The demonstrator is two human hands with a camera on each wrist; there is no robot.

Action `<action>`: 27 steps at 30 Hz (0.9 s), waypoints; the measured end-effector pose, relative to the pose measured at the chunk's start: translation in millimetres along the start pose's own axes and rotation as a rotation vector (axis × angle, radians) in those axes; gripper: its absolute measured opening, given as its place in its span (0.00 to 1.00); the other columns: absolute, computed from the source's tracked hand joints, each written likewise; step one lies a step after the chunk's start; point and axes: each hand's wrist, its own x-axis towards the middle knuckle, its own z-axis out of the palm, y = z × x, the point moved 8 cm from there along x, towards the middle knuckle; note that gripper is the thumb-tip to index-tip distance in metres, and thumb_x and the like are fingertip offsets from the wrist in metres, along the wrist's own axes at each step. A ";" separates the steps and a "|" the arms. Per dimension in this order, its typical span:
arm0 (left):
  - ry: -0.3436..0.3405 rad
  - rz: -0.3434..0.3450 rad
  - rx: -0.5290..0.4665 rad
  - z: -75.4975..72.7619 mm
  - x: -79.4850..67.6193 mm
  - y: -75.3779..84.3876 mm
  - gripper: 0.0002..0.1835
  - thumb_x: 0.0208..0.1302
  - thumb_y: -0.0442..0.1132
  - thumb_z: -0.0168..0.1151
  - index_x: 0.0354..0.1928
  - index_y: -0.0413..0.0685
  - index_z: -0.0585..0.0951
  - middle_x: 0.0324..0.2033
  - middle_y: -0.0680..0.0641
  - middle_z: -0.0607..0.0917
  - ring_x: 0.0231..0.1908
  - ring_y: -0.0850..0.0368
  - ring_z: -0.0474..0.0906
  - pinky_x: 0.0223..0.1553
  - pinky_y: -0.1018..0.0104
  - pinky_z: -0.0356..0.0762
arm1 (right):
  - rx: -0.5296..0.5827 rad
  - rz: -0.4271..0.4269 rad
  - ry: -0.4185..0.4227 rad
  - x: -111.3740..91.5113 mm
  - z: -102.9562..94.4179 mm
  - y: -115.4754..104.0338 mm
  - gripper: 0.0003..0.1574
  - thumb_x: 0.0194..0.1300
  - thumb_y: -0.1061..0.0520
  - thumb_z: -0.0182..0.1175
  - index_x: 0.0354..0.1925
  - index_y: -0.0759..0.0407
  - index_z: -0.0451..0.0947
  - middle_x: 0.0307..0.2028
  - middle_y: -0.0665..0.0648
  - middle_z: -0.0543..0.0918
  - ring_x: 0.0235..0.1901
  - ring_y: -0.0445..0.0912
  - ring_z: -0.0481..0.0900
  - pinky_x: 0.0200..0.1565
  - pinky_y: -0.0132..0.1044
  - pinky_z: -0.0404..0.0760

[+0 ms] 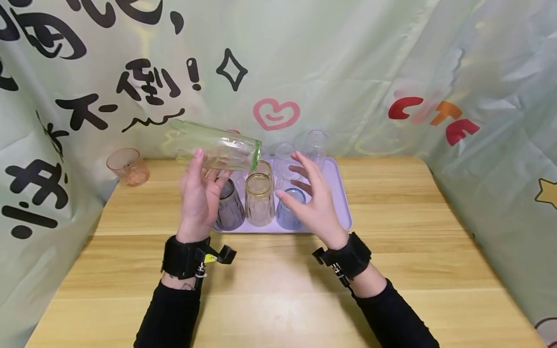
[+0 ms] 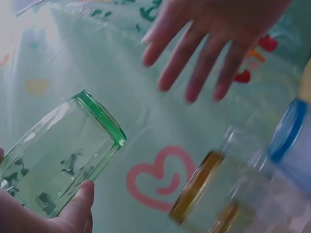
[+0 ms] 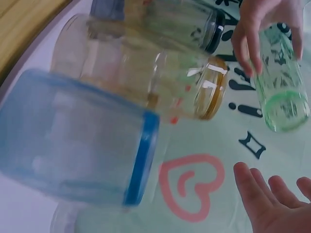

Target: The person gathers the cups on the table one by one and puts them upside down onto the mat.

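My left hand grips a pale green drinking glass from below. The glass is raised and tilted nearly flat, its thick green base toward the right. My right hand is held in the air with fingers spread, holding nothing, over the right side of a lilac tray. Upside down on the tray stand a dark grey glass, an amber-ringed glass and a blue glass. In the right wrist view, the blue glass looms close, apart from my right fingers.
Clear glasses stand at the back of the tray, partly hidden by my right hand. An orange-pink glass stands at the table's back left corner. Printed cloth hangs behind the wooden table.
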 end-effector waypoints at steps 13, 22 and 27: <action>-0.152 -0.116 0.048 37.3 -21.5 -36.2 0.23 0.62 0.47 0.56 0.54 0.43 0.67 0.51 0.43 0.74 0.52 0.44 0.68 0.45 0.61 0.76 | 0.044 -0.005 0.056 0.4 9.8 -8.2 0.53 0.45 0.69 0.67 0.66 0.64 0.52 0.63 0.63 0.59 0.56 0.50 0.65 0.46 0.54 0.76; -0.214 -0.134 0.077 46.3 -27.4 -47.6 0.26 0.63 0.44 0.54 0.60 0.45 0.60 0.55 0.42 0.70 0.55 0.45 0.65 0.49 0.55 0.74 | 0.211 0.035 0.084 -3.0 3.0 5.5 0.45 0.45 0.75 0.63 0.62 0.67 0.58 0.60 0.64 0.64 0.52 0.54 0.69 0.46 0.43 0.77; -0.240 -0.133 0.124 49.1 -28.2 -49.1 0.25 0.63 0.43 0.55 0.57 0.42 0.60 0.53 0.41 0.70 0.53 0.44 0.67 0.53 0.52 0.70 | 0.281 0.077 0.082 -2.5 -6.9 12.8 0.44 0.47 0.75 0.61 0.62 0.65 0.57 0.59 0.61 0.65 0.52 0.57 0.69 0.47 0.42 0.77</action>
